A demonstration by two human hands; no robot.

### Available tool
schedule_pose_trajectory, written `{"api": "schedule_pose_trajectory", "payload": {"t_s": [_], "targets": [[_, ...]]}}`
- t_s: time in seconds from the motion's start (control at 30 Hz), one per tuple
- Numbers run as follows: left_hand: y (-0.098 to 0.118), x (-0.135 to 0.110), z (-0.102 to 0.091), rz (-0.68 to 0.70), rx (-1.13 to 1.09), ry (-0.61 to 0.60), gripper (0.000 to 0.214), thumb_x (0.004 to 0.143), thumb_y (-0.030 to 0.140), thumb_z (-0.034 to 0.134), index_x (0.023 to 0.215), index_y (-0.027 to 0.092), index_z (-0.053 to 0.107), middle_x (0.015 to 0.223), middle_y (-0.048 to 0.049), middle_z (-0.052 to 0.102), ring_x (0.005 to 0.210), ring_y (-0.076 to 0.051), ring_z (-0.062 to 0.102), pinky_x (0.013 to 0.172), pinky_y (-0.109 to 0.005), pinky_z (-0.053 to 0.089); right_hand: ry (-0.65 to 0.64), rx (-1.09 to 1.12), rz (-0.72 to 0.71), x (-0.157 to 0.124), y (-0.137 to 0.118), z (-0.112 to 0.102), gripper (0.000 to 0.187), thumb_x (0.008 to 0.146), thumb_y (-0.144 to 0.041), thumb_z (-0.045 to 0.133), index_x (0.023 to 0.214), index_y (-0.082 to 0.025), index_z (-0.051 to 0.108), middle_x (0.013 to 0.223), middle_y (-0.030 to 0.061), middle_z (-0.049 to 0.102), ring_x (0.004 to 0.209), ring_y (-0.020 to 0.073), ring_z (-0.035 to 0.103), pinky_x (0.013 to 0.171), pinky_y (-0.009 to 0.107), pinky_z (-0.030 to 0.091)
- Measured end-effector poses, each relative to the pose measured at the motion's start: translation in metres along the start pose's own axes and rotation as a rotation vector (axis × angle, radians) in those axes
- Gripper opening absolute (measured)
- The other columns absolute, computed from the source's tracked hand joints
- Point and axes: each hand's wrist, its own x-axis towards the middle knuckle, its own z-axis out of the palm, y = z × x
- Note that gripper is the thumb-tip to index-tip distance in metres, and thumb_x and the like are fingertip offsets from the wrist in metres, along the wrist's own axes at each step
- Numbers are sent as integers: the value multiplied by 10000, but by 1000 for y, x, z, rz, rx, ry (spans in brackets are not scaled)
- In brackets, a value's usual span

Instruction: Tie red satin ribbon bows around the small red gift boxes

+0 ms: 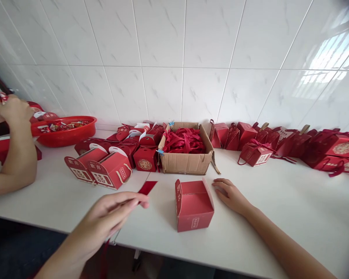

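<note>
My left hand (113,213) pinches a dark red ribbon (148,188); one end sticks out past the fingertips and a tail hangs below the hand, over the table's front edge. In front of me stands a red gift box (195,209), its side flaps raised and its top not fastened. My right hand (228,193) rests on the table just right of that box, fingers stretched out and holding nothing. Behind the box sits a cardboard box (186,163) filled with a heap of red ribbons (184,140).
Red gift boxes (104,166) stand left of the cardboard box, and a row of ribboned boxes (256,153) lines the wall at right. Farther left are a red basin (68,133) of candies and another person's arm (20,143). The white table (282,205) meets a tiled wall.
</note>
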Motion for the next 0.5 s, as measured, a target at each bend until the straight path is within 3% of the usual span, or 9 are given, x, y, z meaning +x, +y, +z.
{"api": "schedule_pose_trajectory", "payload": {"t_s": [0.03,0.13,0.33,0.43,0.5], "targets": [[5,4,9,-66,-49,-188,320,772,452,588,927,207,724,888,-51,729,377,-42,321,370,-220,255,-2,-3,0,0,0,0,304,892,-259,428,1114,-189,622,1240,119,568,1183,259,507,1009,450,435],[18,14,29,-106,-133,-387,321,809,453,562,918,191,711,903,-48,711,404,-20,253,415,-220,199,-7,-11,-2,0,0,0,305,896,-268,423,1116,-183,617,1239,124,566,1183,260,505,1013,450,433],[27,25,35,-155,-143,-508,305,851,436,540,883,186,712,874,-22,703,403,-15,236,468,-228,263,-9,-17,-11,0,-1,0,297,899,-271,418,1112,-195,610,1236,119,559,1180,260,505,1009,450,435],[30,28,33,-146,-125,-540,287,863,409,530,878,187,711,870,-8,712,396,-9,252,640,-245,405,-9,-16,-12,0,0,0,293,900,-273,418,1111,-202,608,1237,117,558,1177,262,507,1003,455,439],[32,30,32,-138,-123,-563,282,869,396,521,876,188,712,819,2,716,389,-10,262,770,-267,425,-6,-14,-12,0,0,1,292,898,-273,422,1111,-204,610,1237,117,559,1178,263,507,1001,455,441]]}}
